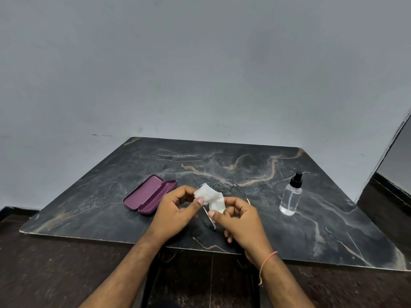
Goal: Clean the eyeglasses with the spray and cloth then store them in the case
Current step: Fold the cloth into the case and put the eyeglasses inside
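Thin metal-framed eyeglasses (226, 185) are held above the dark marble table (244, 165), temples unfolded toward me. A white cloth (210, 197) is wrapped over the left lens. My left hand (178, 210) pinches the cloth and that lens between thumb and fingers. My right hand (241, 221) grips the cloth's lower end and touches the frame; which of the two it holds more firmly is unclear. The purple glasses case (150, 194) lies open to the left of my hands. A clear spray bottle (291, 195) with a black nozzle stands upright to the right.
The table's front edge (200, 248) runs just below my wrists, above a dark wooden floor. A grey wall stands behind the table. A dark panel (398, 156) leans at the far right.
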A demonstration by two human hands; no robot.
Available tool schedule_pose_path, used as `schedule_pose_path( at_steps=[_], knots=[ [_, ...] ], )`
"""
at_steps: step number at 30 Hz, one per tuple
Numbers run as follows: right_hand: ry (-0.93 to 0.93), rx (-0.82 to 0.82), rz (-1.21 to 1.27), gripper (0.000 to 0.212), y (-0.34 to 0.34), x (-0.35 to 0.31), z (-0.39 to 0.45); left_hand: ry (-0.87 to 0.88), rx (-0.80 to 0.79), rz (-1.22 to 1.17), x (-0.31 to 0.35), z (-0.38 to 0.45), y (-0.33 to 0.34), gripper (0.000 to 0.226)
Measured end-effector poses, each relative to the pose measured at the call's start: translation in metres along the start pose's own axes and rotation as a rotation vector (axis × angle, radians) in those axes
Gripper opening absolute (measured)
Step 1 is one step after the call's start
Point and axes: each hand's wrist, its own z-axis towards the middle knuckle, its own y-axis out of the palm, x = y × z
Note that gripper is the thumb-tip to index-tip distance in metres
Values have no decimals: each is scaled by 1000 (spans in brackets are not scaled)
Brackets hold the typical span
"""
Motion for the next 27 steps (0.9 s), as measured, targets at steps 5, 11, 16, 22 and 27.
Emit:
schedule_pose_path(
  at_steps=[5, 11, 16, 22, 27],
  knots=[
    [-10, 53, -126, 15, 1, 5, 2, -139, 5, -184, 2, 2, -4, 8],
    [7, 13, 22, 14, -8, -1, -2, -283, 91, -345, 10, -6, -9, 2],
    [-67, -51, 46, 27, -9, -8, -7, -374, 73, -566, 19, -27, -17, 23],
    [-22, -207, 21, 26, -5, -17, -11, -402, 51, -506, 35, -40, -36, 60],
    [31, -268, 10, 18, 14, -39, 3, -376, -23, -208, 33, -43, -68, 47]
  ],
)
